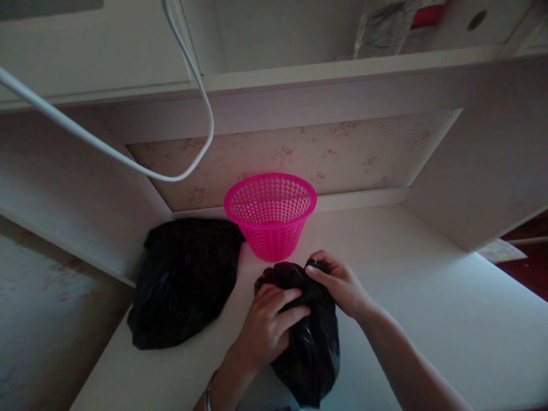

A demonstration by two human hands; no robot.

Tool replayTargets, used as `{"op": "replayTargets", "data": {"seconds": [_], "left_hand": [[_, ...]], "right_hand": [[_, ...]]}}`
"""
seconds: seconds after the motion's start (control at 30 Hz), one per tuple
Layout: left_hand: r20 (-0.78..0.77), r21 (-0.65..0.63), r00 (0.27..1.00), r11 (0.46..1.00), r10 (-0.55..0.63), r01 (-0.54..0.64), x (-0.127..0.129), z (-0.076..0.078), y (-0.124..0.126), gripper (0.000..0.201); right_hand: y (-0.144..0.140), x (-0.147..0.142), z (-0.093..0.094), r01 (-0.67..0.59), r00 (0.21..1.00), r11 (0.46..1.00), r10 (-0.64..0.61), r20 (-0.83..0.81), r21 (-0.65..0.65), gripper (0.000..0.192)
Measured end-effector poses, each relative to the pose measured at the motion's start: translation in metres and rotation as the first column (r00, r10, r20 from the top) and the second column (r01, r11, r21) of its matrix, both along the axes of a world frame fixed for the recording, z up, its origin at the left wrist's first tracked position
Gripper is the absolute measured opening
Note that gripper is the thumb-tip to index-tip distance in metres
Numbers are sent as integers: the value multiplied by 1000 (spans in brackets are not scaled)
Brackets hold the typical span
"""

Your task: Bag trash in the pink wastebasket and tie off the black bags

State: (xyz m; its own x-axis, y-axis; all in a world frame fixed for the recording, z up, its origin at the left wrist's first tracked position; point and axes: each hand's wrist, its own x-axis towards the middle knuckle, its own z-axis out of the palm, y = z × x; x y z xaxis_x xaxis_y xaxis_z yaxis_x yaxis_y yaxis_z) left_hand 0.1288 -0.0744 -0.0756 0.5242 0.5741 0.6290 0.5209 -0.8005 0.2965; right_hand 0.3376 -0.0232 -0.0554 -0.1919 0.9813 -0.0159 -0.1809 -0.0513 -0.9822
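Occupying six o'clock: glossy, creased black plastic bag [319, 354]. Left hand [269, 319], fingers spread across it, grip unclear; right hand [340, 281], thumb and fingers pinching its rim at one o'clock. From bag, ten o'clock: bulging, crumpled black plastic sack [184, 285]; near twelve: flared, round, bright-pink lattice plastic basket [274, 242], upright. Beyond: floral-patterned panel [355, 154].

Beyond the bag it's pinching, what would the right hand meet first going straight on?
Probably the pink basket, ahead of the right hand; depth is unclear from this single view.
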Motion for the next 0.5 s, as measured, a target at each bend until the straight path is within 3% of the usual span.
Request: {"op": "replayTargets", "data": {"seconds": [0.1,0.2,0.3,0.4,0.5], "left_hand": [[-5,-32,1000,999,-21,21,1,-1,-1,41],[15,-21,999,999,-33,33,0,-3,-2,40],[51,-9,999,1000,-7,8,-2,-3,-3,42],[69,-11,997,1000,23,-22,-3,-1,-4,41],[75,-8,997,999,36,-36,-1,0,-4,38]], "right_hand": [[4,-5,1,125,991,992,-124,-48,0,50],[12,-5,3,279,942,960,-271,-196,13,48],[16,-1,5,355,891,935,-330,-312,25,45],[12,4,2,272,906,961,-270,-325,-41,44],[3,6,-2,-9,984,984,-24,-179,-180,49]]}}
